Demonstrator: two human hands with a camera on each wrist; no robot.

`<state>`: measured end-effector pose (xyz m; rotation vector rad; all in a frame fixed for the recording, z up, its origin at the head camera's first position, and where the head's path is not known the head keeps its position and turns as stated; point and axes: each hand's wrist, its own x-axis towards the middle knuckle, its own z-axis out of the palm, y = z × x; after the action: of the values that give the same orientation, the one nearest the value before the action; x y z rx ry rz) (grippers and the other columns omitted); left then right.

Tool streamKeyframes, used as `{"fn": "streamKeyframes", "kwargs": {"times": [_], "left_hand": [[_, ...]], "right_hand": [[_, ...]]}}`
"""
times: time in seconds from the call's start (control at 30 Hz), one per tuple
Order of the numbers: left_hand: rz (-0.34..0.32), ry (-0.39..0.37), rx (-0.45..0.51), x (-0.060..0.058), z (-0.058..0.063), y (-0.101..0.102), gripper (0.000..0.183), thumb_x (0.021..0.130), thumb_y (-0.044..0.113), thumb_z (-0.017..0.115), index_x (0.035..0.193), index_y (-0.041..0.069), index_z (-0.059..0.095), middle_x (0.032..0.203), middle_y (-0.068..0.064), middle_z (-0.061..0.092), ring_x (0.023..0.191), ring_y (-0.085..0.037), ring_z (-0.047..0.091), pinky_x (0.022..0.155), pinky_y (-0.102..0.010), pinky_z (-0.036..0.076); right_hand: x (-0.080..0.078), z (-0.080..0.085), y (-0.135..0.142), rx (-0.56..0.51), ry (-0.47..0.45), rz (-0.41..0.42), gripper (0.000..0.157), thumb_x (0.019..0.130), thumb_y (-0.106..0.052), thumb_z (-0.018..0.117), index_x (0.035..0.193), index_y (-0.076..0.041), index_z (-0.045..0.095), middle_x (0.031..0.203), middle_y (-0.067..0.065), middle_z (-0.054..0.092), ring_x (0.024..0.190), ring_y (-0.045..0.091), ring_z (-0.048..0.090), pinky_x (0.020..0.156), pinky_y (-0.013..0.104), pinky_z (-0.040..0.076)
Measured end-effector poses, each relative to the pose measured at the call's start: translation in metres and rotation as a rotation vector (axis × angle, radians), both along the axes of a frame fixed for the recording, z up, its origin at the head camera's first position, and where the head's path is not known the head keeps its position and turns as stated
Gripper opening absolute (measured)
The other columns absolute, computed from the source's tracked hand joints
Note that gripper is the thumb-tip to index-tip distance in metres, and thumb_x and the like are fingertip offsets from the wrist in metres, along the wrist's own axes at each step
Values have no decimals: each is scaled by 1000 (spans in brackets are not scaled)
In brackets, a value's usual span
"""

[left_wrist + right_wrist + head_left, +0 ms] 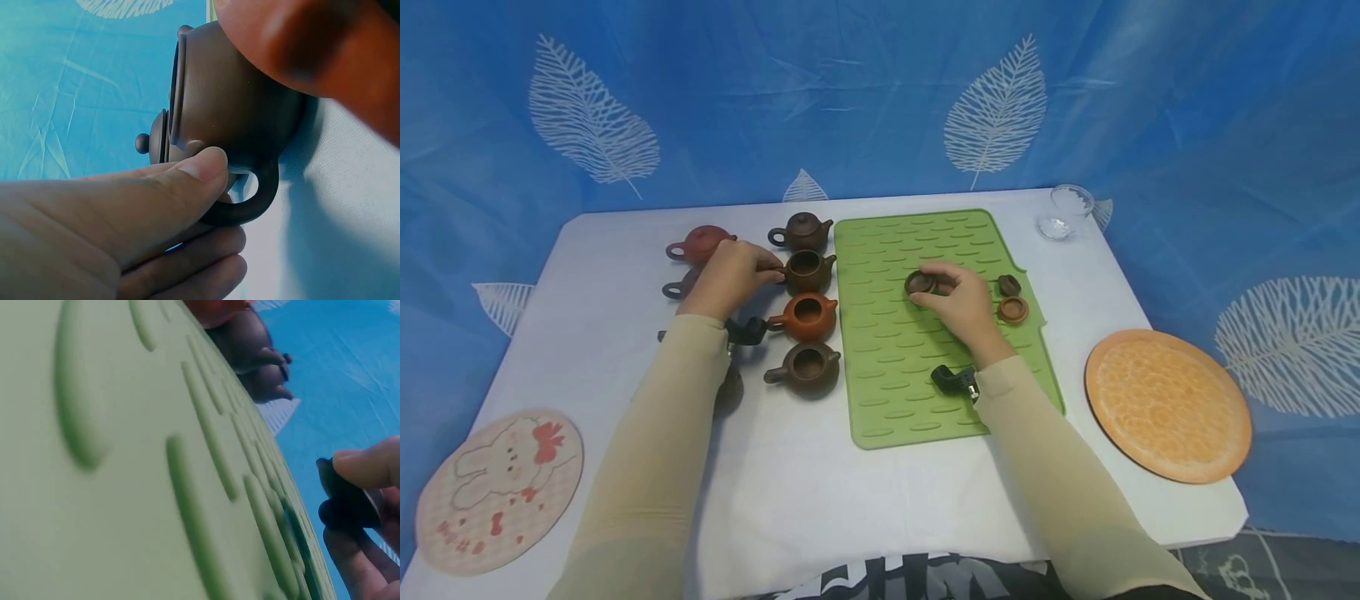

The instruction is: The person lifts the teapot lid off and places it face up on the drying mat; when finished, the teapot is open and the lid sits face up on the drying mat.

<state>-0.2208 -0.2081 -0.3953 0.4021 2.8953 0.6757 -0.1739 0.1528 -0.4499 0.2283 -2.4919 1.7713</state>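
My left hand (730, 279) pinches the handle of a dark brown teapot (806, 268) without a lid. In the left wrist view, the thumb lies by the top of that teapot's looped handle (250, 206). Over the green mat, my right hand (958, 300) holds a small dark teapot lid (917, 283) between thumb and fingers. The right wrist view shows the lid (350, 494) edge-on, apart from the mat. Just right of this hand, a dark lid (1009, 285) and a reddish-brown lid (1012, 310) lie on the mat.
A lidded teapot (805, 232) stands behind the held one; orange (807, 317) and brown (808, 369) lidless teapots stand in front. A red teapot (703, 243) and others are left, partly hidden. Around the green mat (895, 408) are a glass dish (1060, 221) and round mats (1168, 408).
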Motion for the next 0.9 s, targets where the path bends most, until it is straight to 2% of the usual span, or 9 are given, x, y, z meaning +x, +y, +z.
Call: {"fn": "streamKeyframes", "kwargs": {"times": [0.2,0.53,0.67,0.9], "left_hand": [[-2,6,0,1,0,-1,18,97,11,79,113,1,81,106,-16,77,100,-31,70,91,-51,54],[-9,13,-2,2,-1,-1,18,97,12,79,112,1,81,105,-16,77,100,-31,71,91,-50,54],[-4,8,0,2,-1,-1,19,97,11,79,113,1,81,106,-16,77,100,-31,71,92,-51,54],[0,-4,-1,0,0,1,20,98,11,79,114,1,80,107,-17,77,101,-31,70,93,-51,54]], "right_hand": [[9,3,17,0,-31,-46,49,85,-2,89,132,0,72,129,15,69,111,32,71,91,33,58],[20,12,45,29,29,-79,47,84,3,88,128,4,72,128,17,69,113,33,69,96,32,56],[28,19,59,51,19,-95,47,85,0,88,130,1,72,130,17,68,116,33,68,98,31,55],[44,28,79,28,-11,-146,49,87,-1,87,132,3,70,130,17,68,113,33,70,93,27,56]]}}
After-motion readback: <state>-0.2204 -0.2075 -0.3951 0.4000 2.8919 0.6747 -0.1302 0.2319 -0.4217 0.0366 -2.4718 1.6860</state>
